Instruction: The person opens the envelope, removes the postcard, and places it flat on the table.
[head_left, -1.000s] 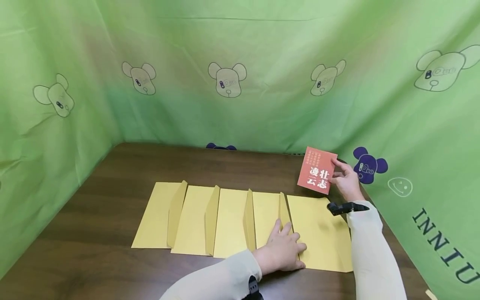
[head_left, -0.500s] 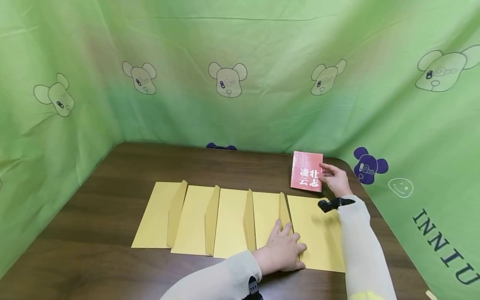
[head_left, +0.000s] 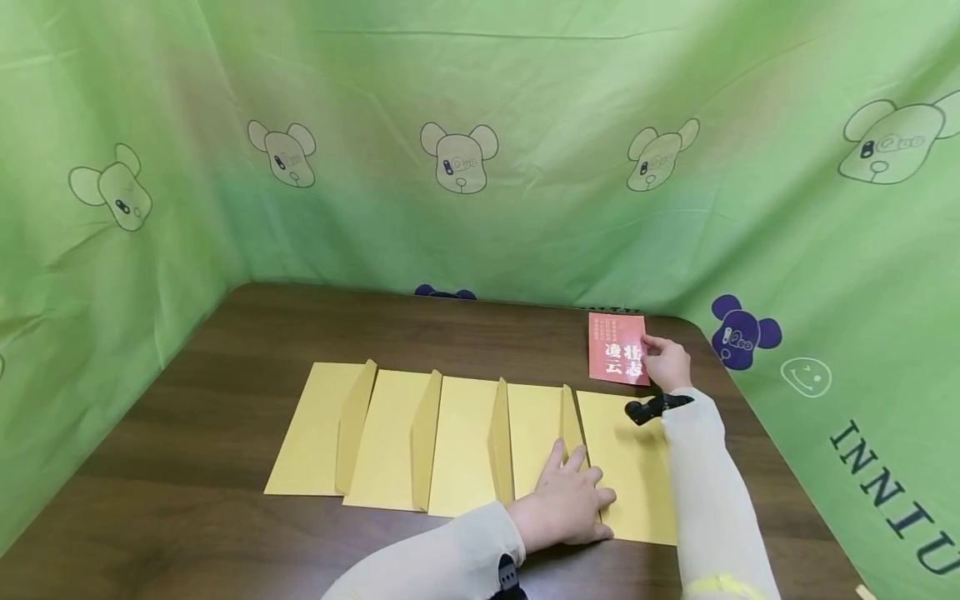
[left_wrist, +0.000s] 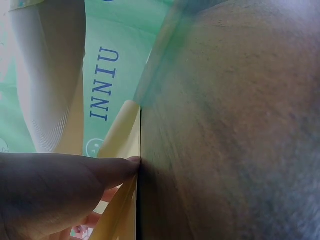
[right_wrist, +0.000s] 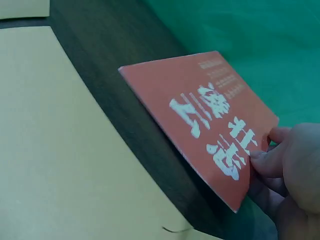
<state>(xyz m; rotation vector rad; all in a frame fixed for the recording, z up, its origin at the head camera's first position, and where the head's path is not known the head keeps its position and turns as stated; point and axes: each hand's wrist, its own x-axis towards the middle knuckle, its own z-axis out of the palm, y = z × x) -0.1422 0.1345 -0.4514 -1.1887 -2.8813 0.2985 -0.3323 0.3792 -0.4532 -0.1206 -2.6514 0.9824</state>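
Observation:
My right hand point(head_left: 667, 363) pinches a red card point(head_left: 617, 346) with white characters by its right edge, behind the rightmost envelope. In the right wrist view the card point(right_wrist: 200, 120) is tilted, its near corner raised off the table, thumb point(right_wrist: 270, 160) on top. My left hand point(head_left: 566, 500) rests with fingers spread across the two rightmost yellow envelopes, over the flap of one and the left edge of the other point(head_left: 626, 467). From the left wrist, the thumb point(left_wrist: 120, 170) touches the envelope's near edge. The right forearm covers that envelope's right side.
More yellow envelopes lie in a row to the left, such as the leftmost one point(head_left: 307, 433), their flaps partly raised on the right sides. Under them is a dark wooden table point(head_left: 187, 467). A green printed cloth point(head_left: 555, 225) hangs around its back and sides.
The red card has moved left and slightly nearer to the envelopes, lowering toward the table, with my right hand still pinching it. My left hand stays in place.

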